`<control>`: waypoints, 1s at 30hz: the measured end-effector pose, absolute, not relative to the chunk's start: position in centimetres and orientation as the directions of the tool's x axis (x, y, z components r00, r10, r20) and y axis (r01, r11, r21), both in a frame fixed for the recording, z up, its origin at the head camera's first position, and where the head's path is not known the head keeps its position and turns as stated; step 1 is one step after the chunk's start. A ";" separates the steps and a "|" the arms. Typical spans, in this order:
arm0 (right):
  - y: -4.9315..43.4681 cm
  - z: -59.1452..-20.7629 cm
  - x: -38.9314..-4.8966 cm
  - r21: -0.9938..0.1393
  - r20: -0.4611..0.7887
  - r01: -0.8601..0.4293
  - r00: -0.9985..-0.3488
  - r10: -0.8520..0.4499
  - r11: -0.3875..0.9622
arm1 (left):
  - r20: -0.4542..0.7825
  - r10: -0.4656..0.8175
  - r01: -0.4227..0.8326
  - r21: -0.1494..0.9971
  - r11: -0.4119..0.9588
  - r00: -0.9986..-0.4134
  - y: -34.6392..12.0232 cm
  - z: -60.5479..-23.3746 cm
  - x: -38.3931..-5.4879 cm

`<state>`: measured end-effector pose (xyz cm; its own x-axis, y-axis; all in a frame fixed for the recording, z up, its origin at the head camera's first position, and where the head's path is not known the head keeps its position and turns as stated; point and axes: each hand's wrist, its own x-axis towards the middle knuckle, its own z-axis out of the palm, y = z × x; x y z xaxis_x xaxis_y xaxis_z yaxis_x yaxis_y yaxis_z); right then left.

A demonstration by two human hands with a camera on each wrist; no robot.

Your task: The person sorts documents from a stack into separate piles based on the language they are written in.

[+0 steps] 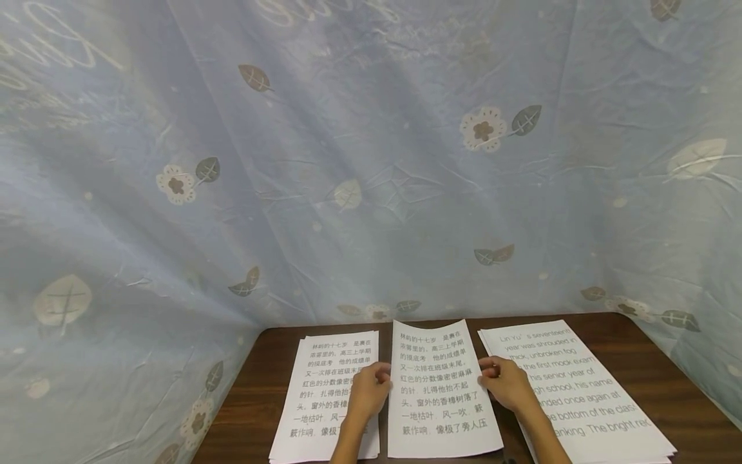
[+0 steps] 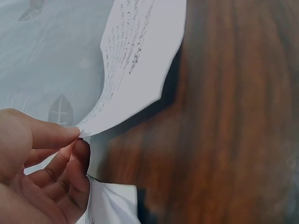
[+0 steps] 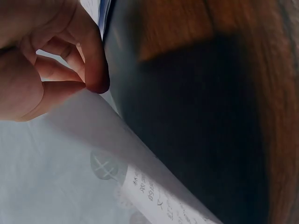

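Between my two hands hangs a sheet of paper (image 1: 437,393) printed with Chinese text, raised over the dark wooden table and slightly bowed. My left hand (image 1: 371,390) pinches its left edge between thumb and fingers; the left wrist view shows the paper (image 2: 140,70) curving away from that pinch. On the opposite edge, my right hand (image 1: 504,381) pinches the sheet too, and in the right wrist view the paper (image 3: 126,140) slants down from the thumb and fingertip, above a dark shadow. My left forearm crosses the left stack, hiding part of its text.
A stack of Chinese-printed sheets (image 1: 324,412) lies on the left of the table (image 1: 237,419). At right, another stack (image 1: 585,393) carries large English text, partly behind my right arm. A pale patterned curtain (image 1: 406,212) hangs behind the table's far edge.
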<state>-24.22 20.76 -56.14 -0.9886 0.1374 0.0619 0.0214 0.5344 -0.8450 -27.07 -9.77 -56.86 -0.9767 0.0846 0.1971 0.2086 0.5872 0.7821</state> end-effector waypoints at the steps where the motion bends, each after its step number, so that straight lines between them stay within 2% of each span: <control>1: 20.8 -56.1 -24.2 -0.845 0.066 0.017 -0.988 0.137 0.534 | 0.202 0.087 0.214 0.782 0.586 -0.975 -9.8 -56.9 -27.1; 16: 20.7 -55.7 -24.4 -0.853 0.063 0.014 -0.989 0.131 0.521 | 0.216 0.066 0.215 0.800 0.560 -0.974 -10.0 -56.4 -27.4; 30: 19.8 -55.9 -24.2 -0.897 0.032 0.031 -0.990 0.134 0.442 | 0.196 0.063 0.200 0.830 0.520 -0.978 -11.0 -56.3 -27.3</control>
